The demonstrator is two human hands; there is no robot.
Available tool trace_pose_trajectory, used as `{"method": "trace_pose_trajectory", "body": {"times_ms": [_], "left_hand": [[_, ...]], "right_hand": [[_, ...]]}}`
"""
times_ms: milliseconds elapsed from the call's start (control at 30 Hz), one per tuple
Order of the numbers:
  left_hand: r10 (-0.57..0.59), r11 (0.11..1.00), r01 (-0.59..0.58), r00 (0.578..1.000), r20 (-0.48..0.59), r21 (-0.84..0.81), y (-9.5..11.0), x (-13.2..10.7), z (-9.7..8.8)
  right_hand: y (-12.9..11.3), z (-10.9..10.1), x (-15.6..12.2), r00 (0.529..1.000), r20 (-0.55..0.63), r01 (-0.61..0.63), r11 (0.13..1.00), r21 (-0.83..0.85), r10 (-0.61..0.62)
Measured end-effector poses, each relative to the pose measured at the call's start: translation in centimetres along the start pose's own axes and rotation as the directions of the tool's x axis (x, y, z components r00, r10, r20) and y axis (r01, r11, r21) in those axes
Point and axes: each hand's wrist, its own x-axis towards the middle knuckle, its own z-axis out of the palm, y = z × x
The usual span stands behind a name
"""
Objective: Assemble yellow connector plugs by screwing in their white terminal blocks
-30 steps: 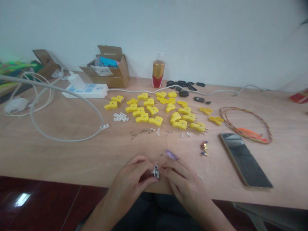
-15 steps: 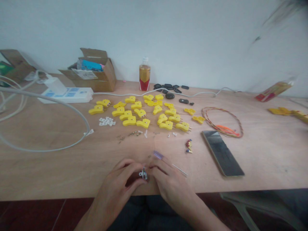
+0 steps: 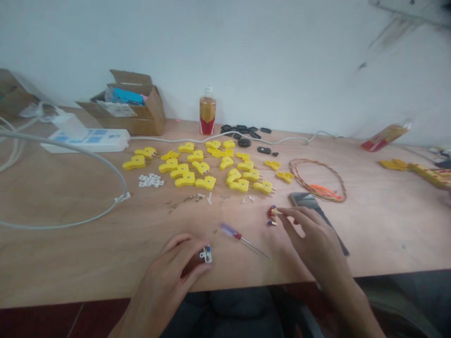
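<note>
My left hand (image 3: pixel 172 270) rests at the table's near edge, fingers pinched on a small white clip part (image 3: pixel 206 254). To the right, my right hand (image 3: pixel 313 237) reaches forward, its fingertips touching a little cluster of red, blue and brass pieces (image 3: pixel 272 215); I cannot tell whether it grips one. A small screwdriver with a purple handle (image 3: pixel 235 232) lies on the table between my hands. Beyond them lie several yellow plug housings (image 3: pixel 206 168), small white clips (image 3: pixel 151 180) and tiny metal screws (image 3: pixel 190 199).
A phone (image 3: pixel 310 206) lies partly under my right hand. A coil of thin wire (image 3: pixel 317 180), a bottle (image 3: pixel 207 111), a cardboard box (image 3: pixel 127 108), a power strip (image 3: pixel 88 139), a thick white cable (image 3: pixel 70 155) and black parts (image 3: pixel 246 131) sit farther back on the wooden table (image 3: pixel 70 244).
My right hand let go of the screwdriver and moved right and forward to the small coloured pieces. The left hand keeps the white part. The view shifted right.
</note>
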Motion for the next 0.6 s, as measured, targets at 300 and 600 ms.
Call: {"method": "trace_pose_trajectory", "body": {"times_ms": [300,600], "left_hand": [[-0.219,0.956,0.225,0.974,0.055,-0.189,0.2,1.5,-2.7],[-0.120,0.979,0.087,0.978,0.173,0.184,-1.2,8.8,-3.4]], "right_hand": [[2.4,1.5,0.4,0.977,0.211,0.032,0.999,-0.009,-0.029],[2.9,1.9,1.7,0.967,0.157,0.201,0.979,0.020,-0.201]]}}
